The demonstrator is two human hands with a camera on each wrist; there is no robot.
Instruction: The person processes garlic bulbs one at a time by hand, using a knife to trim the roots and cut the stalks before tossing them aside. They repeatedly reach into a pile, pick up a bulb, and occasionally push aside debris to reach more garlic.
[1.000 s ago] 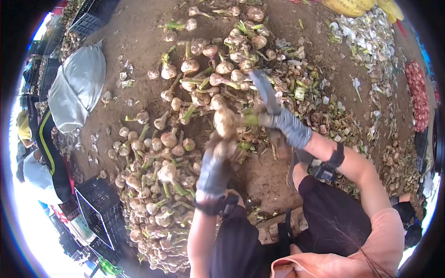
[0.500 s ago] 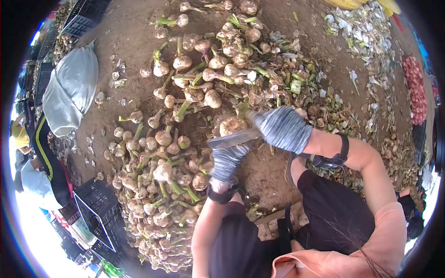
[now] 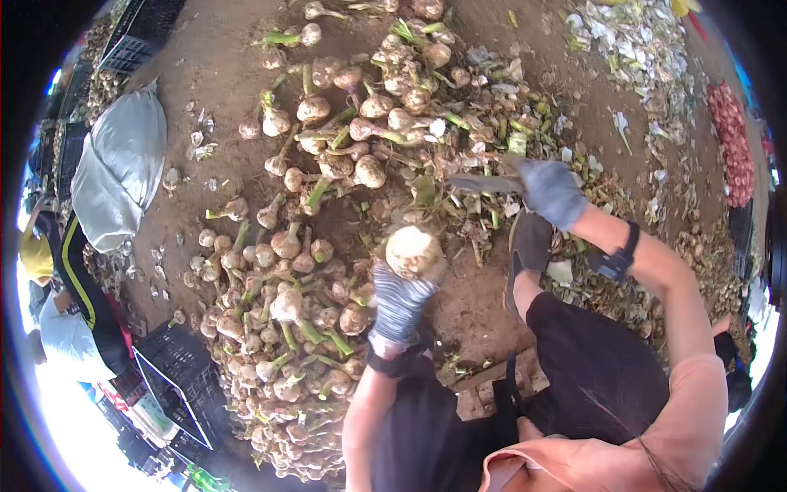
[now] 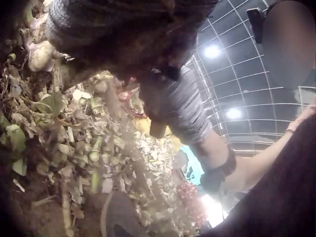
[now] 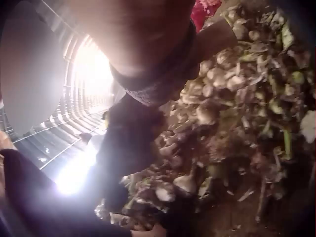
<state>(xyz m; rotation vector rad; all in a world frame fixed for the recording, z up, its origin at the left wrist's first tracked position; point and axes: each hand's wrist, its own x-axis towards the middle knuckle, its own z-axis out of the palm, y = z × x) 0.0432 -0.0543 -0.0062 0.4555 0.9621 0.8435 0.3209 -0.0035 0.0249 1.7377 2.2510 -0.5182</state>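
In the head view my left hand [image 3: 402, 305], in a grey striped glove, holds a garlic bulb [image 3: 414, 251] with its pale side facing up. No long stalk shows on this bulb. To the right, my gloved right hand [image 3: 551, 193] grips a knife [image 3: 485, 184] whose blade points left, apart from the bulb. Seen from the left wrist, the left glove [image 4: 118, 34] looms dark at the top, with the right glove [image 4: 185, 106] beyond it. The right wrist view is dim and blurred around the hand, and the knife is hidden there.
Garlic bulbs with stalks [image 3: 283, 307] pile up left of my legs, and more [image 3: 377, 107] lie ahead. Cut leaves and skins [image 3: 607, 193] litter the ground at right. Black crates [image 3: 172, 377] and a pale sack [image 3: 123, 164] stand at left; red net bags [image 3: 731, 143] are far right.
The knife passed from beyond the bulb to across it near the left hand, then swung away to the right. A green stalk seen at the bulb earlier no longer shows on it.
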